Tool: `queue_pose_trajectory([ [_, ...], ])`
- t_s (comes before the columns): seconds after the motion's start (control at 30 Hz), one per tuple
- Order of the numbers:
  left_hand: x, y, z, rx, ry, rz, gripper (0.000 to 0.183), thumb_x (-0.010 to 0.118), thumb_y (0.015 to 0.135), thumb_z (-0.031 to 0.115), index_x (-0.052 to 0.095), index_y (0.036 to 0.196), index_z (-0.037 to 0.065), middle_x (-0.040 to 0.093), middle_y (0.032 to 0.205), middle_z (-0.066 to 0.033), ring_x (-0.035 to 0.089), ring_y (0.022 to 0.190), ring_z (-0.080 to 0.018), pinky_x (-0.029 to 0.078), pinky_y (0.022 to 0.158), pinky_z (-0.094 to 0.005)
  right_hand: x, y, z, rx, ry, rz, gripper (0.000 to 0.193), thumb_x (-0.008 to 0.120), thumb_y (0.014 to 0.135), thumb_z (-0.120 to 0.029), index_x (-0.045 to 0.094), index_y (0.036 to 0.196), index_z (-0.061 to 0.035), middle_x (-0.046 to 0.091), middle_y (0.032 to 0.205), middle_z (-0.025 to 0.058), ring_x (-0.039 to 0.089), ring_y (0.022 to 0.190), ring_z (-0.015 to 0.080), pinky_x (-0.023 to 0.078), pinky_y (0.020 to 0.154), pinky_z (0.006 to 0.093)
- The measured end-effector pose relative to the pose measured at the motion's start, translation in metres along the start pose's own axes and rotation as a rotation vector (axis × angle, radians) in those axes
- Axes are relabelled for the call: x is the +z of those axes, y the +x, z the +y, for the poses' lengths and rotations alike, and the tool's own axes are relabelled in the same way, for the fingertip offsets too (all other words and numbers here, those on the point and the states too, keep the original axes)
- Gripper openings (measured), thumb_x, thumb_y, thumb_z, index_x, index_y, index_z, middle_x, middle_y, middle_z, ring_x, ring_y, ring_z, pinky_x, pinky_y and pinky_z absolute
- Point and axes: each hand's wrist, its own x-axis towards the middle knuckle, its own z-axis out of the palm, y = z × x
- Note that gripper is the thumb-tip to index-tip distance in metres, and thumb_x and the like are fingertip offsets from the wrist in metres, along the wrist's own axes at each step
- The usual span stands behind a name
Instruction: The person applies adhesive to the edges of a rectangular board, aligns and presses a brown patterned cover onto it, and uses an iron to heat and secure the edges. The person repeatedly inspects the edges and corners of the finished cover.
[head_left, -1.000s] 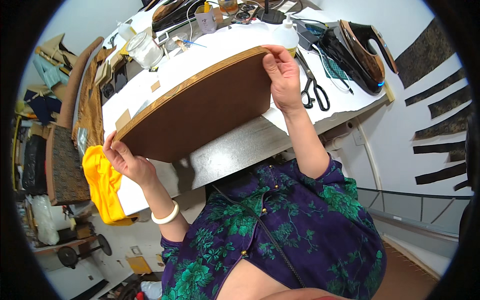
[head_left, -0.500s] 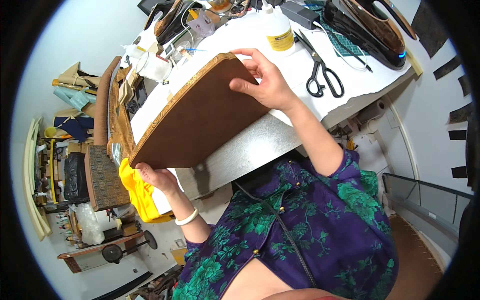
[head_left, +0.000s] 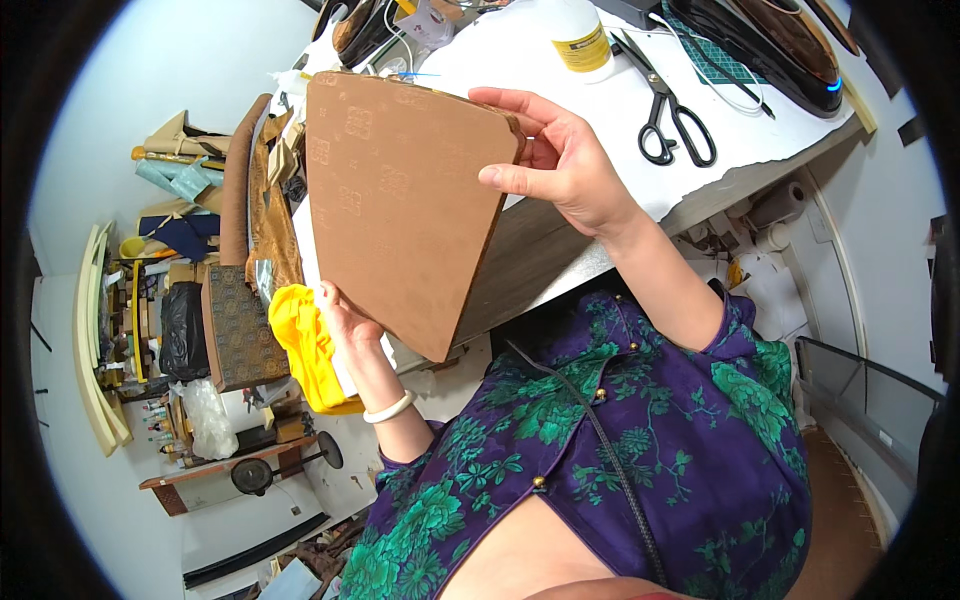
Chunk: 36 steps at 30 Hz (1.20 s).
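Between my two hands a flat, stiff brown panel (head_left: 400,220) is held up and tilted over the near edge of the table. Faint stamped motifs show on the broad side facing me, and a thin patterned border runs along its rim. My right hand (head_left: 575,175) is closed on the upper right corner, thumb on the front face and fingers round the edge. At the lower left edge my left hand (head_left: 352,325) grips the panel, its fingers partly hidden behind it.
Black-handled scissors (head_left: 658,95) lie on white paper right of the panel, near a yellow-labelled white bottle (head_left: 582,45). A dark glossy appliance (head_left: 770,50) with a blue light stands at far right. Yellow cloth (head_left: 300,345) hangs at left beside a patterned box (head_left: 235,325).
The panel has turned and tipped, so its broad brown face now shows more fully and its patterned edge less. Both hands have kept hold of it. The whole view has shifted slightly.
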Motion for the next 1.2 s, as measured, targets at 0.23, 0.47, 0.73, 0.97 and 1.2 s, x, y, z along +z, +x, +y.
queue_pose_trajectory([
  [0.23,0.023,-0.031,-0.013,-0.156,-0.055,0.120,0.044,0.067,0.089,0.046,0.064,0.124,0.019,0.065,0.131,-0.0040,0.053,0.129,-0.0324,0.032,0.108,-0.0665,0.016,-0.001,-0.004,-0.062,-0.005,-0.041,0.068,0.081,0.083,-0.012,0.048,0.141,0.0011,0.066,0.119,0.0116,0.067,0.105,0.0153,0.057,0.093,0.0293],
  [0.47,0.001,-0.038,0.001,-0.435,-0.312,-0.001,0.035,0.056,0.096,0.026,0.060,0.126,0.008,0.061,0.134,-0.0153,0.053,0.128,-0.0348,0.035,0.110,-0.0615,0.019,0.007,0.005,-0.105,-0.023,0.091,0.062,0.079,0.087,-0.020,0.052,0.138,0.0036,0.068,0.116,0.0100,0.066,0.103,0.0134,0.056,0.090,0.0277],
  [0.73,-0.015,-0.067,0.033,-0.227,-0.135,-0.345,0.034,0.051,0.097,0.009,0.056,0.128,-0.003,0.066,0.124,-0.0181,0.064,0.116,-0.0312,0.053,0.101,-0.0465,-0.024,0.031,0.039,0.104,0.022,0.247,0.030,0.059,0.100,-0.017,0.061,0.122,0.0032,0.067,0.112,0.0076,0.064,0.103,0.0153,0.051,0.099,0.0334],
  [0.97,0.062,-0.104,0.054,-0.120,-0.073,-0.364,0.014,0.058,0.096,0.005,0.066,0.105,-0.002,0.072,0.079,-0.0107,0.071,0.081,-0.0226,0.058,0.079,-0.0411,-0.127,0.074,0.090,0.371,0.233,0.320,0.027,0.059,0.099,-0.016,0.060,0.118,0.0026,0.065,0.114,0.0094,0.062,0.107,0.0189,0.051,0.099,0.0347],
  [1.2,0.048,-0.100,0.052,0.014,-0.112,-0.437,0.024,0.067,0.090,0.002,0.059,0.113,-0.002,0.070,0.100,-0.0122,0.072,0.089,-0.0222,0.064,0.079,-0.0377,-0.092,0.069,0.100,0.415,0.187,0.418,0.022,0.057,0.099,-0.012,0.055,0.113,0.0054,0.062,0.111,0.0138,0.063,0.105,0.0240,0.057,0.095,0.0354],
])
